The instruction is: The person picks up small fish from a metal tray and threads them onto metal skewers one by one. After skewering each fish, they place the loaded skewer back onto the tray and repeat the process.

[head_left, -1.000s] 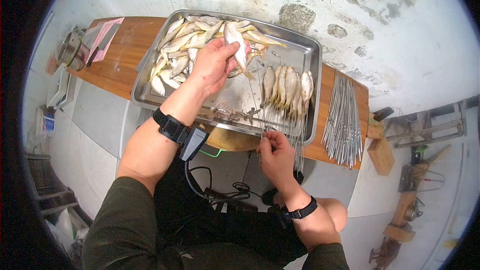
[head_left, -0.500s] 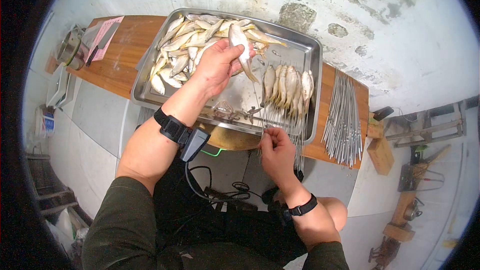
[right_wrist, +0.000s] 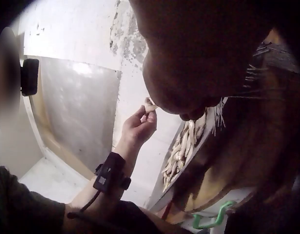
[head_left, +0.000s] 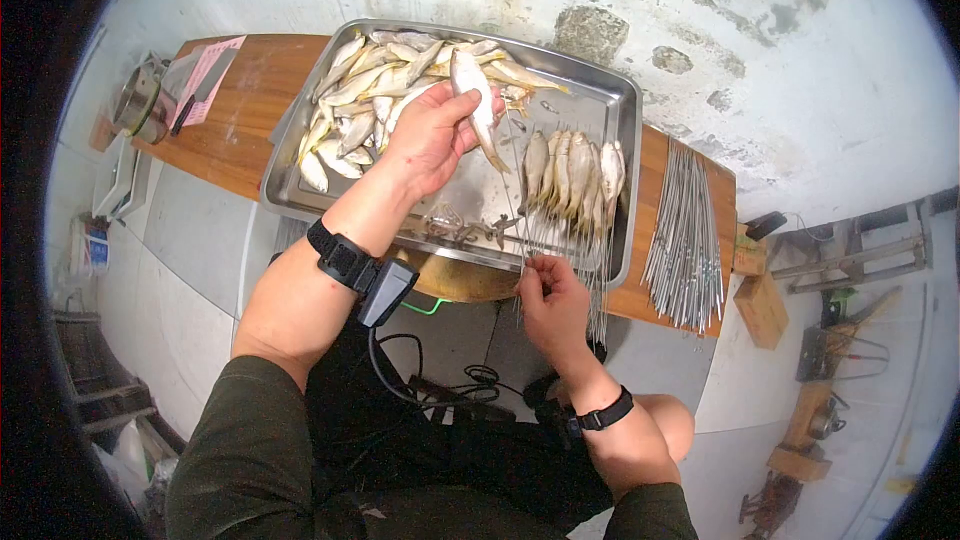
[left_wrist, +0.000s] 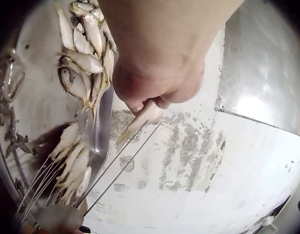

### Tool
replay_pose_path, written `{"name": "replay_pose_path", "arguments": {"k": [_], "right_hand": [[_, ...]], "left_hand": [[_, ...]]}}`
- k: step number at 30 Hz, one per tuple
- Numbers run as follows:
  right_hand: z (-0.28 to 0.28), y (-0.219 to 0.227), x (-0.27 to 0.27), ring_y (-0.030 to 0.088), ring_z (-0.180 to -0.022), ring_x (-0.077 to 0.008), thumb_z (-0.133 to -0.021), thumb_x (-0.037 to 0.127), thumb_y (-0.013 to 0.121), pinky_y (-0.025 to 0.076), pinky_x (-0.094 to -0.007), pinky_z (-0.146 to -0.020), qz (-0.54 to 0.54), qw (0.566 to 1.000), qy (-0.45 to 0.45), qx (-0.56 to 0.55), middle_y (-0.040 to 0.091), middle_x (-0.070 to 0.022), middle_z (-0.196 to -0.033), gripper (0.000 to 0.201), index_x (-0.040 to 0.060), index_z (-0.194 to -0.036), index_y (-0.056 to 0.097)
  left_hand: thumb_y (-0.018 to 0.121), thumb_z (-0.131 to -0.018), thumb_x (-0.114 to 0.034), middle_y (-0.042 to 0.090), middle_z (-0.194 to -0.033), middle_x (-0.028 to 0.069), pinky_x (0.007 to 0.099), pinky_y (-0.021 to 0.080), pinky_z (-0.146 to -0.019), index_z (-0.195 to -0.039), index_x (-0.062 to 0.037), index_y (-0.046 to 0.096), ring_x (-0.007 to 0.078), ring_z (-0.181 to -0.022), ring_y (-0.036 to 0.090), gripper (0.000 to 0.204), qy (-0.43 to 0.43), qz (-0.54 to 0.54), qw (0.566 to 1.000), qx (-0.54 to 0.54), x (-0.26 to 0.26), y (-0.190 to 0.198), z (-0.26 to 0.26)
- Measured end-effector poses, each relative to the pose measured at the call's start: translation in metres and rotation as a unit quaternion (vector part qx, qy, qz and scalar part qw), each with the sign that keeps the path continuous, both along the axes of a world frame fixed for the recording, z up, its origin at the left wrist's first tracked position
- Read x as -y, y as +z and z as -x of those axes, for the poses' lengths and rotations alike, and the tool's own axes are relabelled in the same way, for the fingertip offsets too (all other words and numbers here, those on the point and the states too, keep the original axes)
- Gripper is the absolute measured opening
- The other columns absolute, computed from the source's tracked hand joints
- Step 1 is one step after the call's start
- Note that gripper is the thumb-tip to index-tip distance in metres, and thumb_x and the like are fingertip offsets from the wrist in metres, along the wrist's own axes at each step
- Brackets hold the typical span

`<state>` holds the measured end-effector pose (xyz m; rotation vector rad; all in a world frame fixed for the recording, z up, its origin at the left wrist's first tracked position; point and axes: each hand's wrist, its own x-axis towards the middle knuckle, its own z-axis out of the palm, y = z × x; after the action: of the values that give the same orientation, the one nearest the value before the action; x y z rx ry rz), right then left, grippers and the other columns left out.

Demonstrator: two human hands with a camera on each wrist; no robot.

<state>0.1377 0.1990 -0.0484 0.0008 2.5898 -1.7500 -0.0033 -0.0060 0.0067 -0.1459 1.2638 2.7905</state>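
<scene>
My left hand (head_left: 432, 135) holds a small silvery fish (head_left: 485, 130) above the tray, thumb across its side and tail pointing down toward me. Low by the tray's front edge, my right hand (head_left: 553, 300) pinches thin metal skewers (head_left: 515, 195) between thumb and fingers. In the left wrist view, two skewers (left_wrist: 116, 158) run from the right hand up to the fish (left_wrist: 135, 126); where their tips end is hidden. Beside the right hand, a row of skewered fish (head_left: 580, 175) lies in the tray, skewer ends hanging over the front rim.
Loose fish (head_left: 350, 90) are heaped in the left part of the metal tray (head_left: 625, 105). Bare skewers (head_left: 685, 240) lie on the wooden table (head_left: 245, 100) at right. A knife (head_left: 205, 90) rests on pink paper at left. Small dark scraps (head_left: 465, 230) sit near the tray's front.
The left hand shifts slightly right with the fish, then back left. The right hand keeps its pinch on the skewers with hardly any movement.
</scene>
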Motion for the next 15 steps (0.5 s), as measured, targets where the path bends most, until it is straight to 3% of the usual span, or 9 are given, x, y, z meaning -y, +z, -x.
{"name": "replay_pose_path", "arguments": {"k": [12,14,15], "right_hand": [[0.0013,0.0008,-0.0002,0.065,-0.066,-0.0192,-0.088,0.013,0.059,0.05,-0.0308,-0.062,-0.01,1.0,-0.008,-0.006,0.066,-0.0131,-0.073,0.016,-0.0001,-0.096,0.06],[0.0027,-0.0039,0.0004,0.056,-0.065,-0.0073,-0.091,0.008,0.055,0.046,-0.022,-0.061,-0.011,1.0,0.005,-0.027,0.061,-0.0036,-0.071,0.012,-0.0024,-0.096,0.056],[0.0027,-0.004,0.0012,0.056,-0.065,-0.0073,-0.091,0.008,0.055,0.046,-0.022,-0.061,-0.011,1.0,0.005,-0.028,0.061,-0.0036,-0.071,0.012,-0.0024,-0.096,0.056]], "left_hand": [[0.049,-0.094,-0.007,0.064,-0.104,0.0109,0.0289,0.053,-0.084,-0.111,0.0019,0.055,0.0178,-0.095,0.063,0.02,-0.026,0.003,1.0,-0.006,-0.0003,-0.0005,-0.0019],[0.049,-0.094,-0.008,0.064,-0.104,0.0114,0.0293,0.053,-0.084,-0.112,0.0021,0.055,0.0183,-0.096,0.063,0.021,-0.033,0.0,0.999,-0.007,-0.0011,-0.0011,-0.0027],[0.049,-0.094,-0.007,0.064,-0.104,0.0116,0.0299,0.053,-0.084,-0.112,0.0023,0.054,0.0185,-0.096,0.063,0.021,-0.036,0.004,0.999,-0.007,-0.0022,0.0003,-0.0041]]}}
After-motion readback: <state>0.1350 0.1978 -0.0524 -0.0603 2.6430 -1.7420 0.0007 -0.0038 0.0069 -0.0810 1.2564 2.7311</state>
